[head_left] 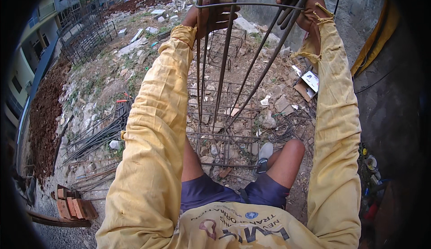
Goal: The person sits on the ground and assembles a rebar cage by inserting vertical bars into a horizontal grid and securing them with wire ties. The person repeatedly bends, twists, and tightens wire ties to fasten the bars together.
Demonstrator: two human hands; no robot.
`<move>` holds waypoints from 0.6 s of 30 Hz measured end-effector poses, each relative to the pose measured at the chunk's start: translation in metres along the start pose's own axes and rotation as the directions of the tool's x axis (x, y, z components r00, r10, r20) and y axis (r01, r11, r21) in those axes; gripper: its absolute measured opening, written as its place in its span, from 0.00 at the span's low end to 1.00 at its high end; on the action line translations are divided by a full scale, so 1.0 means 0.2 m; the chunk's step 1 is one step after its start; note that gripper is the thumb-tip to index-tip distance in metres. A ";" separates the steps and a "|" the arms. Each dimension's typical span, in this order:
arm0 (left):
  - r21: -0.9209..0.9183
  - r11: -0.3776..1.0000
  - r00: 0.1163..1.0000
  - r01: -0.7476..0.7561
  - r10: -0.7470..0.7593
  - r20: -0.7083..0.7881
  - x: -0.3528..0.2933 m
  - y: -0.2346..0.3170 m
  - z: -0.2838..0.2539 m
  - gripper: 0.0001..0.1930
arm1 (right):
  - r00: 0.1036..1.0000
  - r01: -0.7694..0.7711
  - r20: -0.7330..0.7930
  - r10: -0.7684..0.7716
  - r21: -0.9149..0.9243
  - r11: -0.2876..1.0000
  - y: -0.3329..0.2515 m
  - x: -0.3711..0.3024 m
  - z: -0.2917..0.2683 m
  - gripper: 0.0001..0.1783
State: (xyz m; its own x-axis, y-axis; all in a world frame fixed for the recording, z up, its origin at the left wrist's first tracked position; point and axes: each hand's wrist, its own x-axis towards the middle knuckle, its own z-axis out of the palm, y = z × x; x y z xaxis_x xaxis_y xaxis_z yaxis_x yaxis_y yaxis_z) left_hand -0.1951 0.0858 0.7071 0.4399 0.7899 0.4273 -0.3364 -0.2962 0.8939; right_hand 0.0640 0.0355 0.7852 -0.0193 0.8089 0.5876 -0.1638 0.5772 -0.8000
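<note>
Several long steel rebar rods [223,58] rise from near the ground toward my raised hands, spreading apart at the top. A bent rebar stirrup [251,4] rings them near their upper ends. At the ring's left side, my left hand [211,18] lies against the rods with its fingers stretched out behind them. My right hand [307,13] has its fingers curled round the rods at the right side of the ring. Below, the rods meet a rebar cage [242,137] lying on the rubble between my legs.
Loose rebar [101,130] lies in a bundle at the left, above stacked red bricks [76,206]. Another rebar cage [87,38] stands at the far left. Broken concrete [244,25] covers the ground. At the right are an open box [307,85], a grey wall [359,29] and yellow cloth [379,36].
</note>
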 end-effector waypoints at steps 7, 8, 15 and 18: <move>-0.078 0.997 0.999 0.007 -0.004 0.036 0.00 -0.03 -0.05 0.31 | 0.982 -0.094 -0.150 0.113 0.126 0.988 -0.04 -0.04 0.07 0.18; -0.089 0.996 1.000 0.011 -0.008 0.028 0.00 -0.03 -0.04 0.31 | 0.979 -0.101 -0.163 0.122 0.133 0.986 -0.04 -0.06 0.08 0.17; -0.172 0.983 0.998 0.057 -0.056 0.010 -0.02 0.02 -0.05 0.43 | 0.967 -0.119 -0.208 0.150 0.154 0.981 -0.02 -0.06 0.10 0.16; -0.210 0.976 0.998 0.047 -0.053 -0.023 -0.05 0.03 -0.06 0.46 | 0.970 -0.106 -0.204 0.132 0.135 0.985 0.01 -0.05 0.10 0.16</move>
State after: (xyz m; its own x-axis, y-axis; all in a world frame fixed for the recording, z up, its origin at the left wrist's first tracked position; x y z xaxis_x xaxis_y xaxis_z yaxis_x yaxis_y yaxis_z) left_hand -0.2120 0.0823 0.7072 0.4375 0.8169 0.3759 -0.4830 -0.1391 0.8645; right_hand 0.0452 0.0265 0.7808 0.1612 0.8836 0.4397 -0.2924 0.4683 -0.8338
